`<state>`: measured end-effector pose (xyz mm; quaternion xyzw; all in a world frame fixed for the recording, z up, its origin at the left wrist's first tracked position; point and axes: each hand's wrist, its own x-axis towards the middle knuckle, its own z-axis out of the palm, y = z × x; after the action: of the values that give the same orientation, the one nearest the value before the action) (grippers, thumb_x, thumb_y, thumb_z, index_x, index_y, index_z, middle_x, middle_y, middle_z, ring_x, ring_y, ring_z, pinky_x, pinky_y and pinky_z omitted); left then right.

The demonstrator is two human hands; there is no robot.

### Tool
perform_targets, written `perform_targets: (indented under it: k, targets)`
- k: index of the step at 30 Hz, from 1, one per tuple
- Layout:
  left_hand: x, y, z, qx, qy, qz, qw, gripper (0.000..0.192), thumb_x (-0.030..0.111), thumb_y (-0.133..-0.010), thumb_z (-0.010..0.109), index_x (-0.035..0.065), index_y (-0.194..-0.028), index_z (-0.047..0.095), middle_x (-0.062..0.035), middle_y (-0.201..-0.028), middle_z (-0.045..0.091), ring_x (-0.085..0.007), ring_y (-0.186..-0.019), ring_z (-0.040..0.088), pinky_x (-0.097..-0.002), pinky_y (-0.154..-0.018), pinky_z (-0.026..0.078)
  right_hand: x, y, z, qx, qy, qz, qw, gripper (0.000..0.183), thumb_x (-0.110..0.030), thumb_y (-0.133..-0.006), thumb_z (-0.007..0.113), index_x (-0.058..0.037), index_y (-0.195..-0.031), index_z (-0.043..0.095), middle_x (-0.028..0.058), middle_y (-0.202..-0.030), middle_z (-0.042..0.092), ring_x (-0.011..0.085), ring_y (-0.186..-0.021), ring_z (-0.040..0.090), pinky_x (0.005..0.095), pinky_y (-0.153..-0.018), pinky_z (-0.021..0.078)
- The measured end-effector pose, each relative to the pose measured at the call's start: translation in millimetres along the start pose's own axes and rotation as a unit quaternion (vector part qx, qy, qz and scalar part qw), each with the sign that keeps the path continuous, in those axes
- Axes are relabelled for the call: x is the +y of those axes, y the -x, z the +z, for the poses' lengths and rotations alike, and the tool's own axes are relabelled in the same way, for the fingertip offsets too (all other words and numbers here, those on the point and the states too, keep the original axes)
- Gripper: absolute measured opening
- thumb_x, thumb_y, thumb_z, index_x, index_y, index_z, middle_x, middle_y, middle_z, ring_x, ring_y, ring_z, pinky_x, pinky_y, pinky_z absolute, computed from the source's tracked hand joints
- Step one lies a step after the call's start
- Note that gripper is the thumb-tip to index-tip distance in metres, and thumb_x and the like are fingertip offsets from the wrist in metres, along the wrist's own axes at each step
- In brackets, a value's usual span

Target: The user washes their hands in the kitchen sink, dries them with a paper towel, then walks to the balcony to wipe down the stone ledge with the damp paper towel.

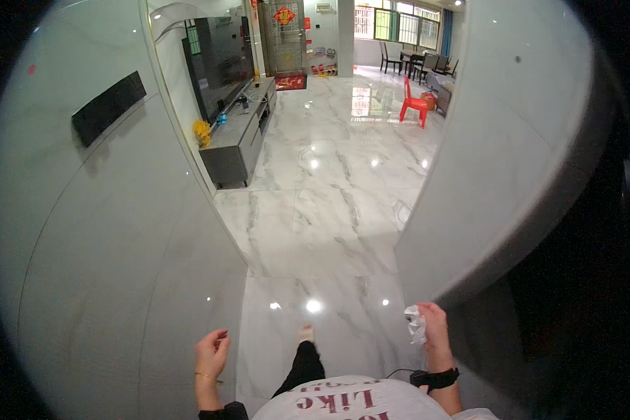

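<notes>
My right hand, at the lower right, grips a crumpled piece of white paper or tissue that sticks out to its left. A black strap circles the right wrist. At the lower left my left hand is held out with loosely curled fingers and nothing visible in it; a thin bracelet is on that wrist. Between the hands, a foot and a black trouser leg stand forward on the glossy marble-look tile floor.
Tiled walls flank the passage. Past them, a grey TV cabinet stands left under a television. A red plastic chair is at the right, a dining table with chairs farther back. A door with a red mat lies ahead.
</notes>
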<state>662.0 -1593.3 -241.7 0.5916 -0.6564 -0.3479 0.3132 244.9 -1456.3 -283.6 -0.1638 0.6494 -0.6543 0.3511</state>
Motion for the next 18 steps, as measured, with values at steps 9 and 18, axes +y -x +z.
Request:
perform_targets:
  k: [9,18]
  targets:
    - [1.8,-244.7,40.6,-0.029,0.039,0.013,0.999,0.026,0.013,-0.076,0.052,-0.0031,-0.096,0.055,-0.0119,-0.082,0.06,-0.0164,-0.07,0.056,-0.0259,-0.063,0.044,-60.7,-136.1,96.6,0.075,-0.044,-0.012,0.996,0.023,-0.005,-0.072,0.048,0.0018,-0.094,0.051,0.0086,-0.076,0.056,0.0147,-0.062,0.054,0.0252,-0.055,0.0451]
    - [67.0,-404.9,127.2,-0.158,0.17,0.055,0.971,0.024,0.01,-0.077,0.051,-0.0034,-0.097,0.053,-0.0094,-0.077,0.057,-0.0145,-0.07,0.055,-0.0241,-0.062,0.044,-65.1,-241.7,124.9,0.148,-0.033,0.016,0.988,0.019,-0.01,-0.078,0.048,0.0009,-0.093,0.054,0.0064,-0.072,0.055,0.0115,-0.06,0.053,0.023,-0.052,0.0434]
